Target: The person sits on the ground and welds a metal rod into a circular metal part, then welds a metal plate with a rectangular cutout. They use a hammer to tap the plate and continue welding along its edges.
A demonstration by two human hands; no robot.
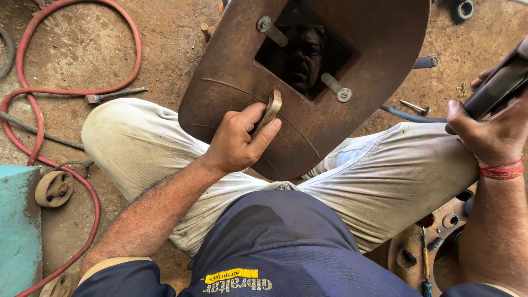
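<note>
Above the lap, left hand (pixel 236 144) grasps brown shield's handle (pixel 270 111); right hand (pixel 492 132) clenches dark tool (pixel 498 88).

A red hose (pixel 33 110) loops over the dirt floor (pixel 165 33) toward its left edge. A small rusty pulley wheel (pixel 54 188) lies just beside a teal box (pixel 19 225) at the lower left corner. A bolt (pixel 413 106) lies near the right edge, a metal ring (pixel 465 9) at the top right corner.
</note>
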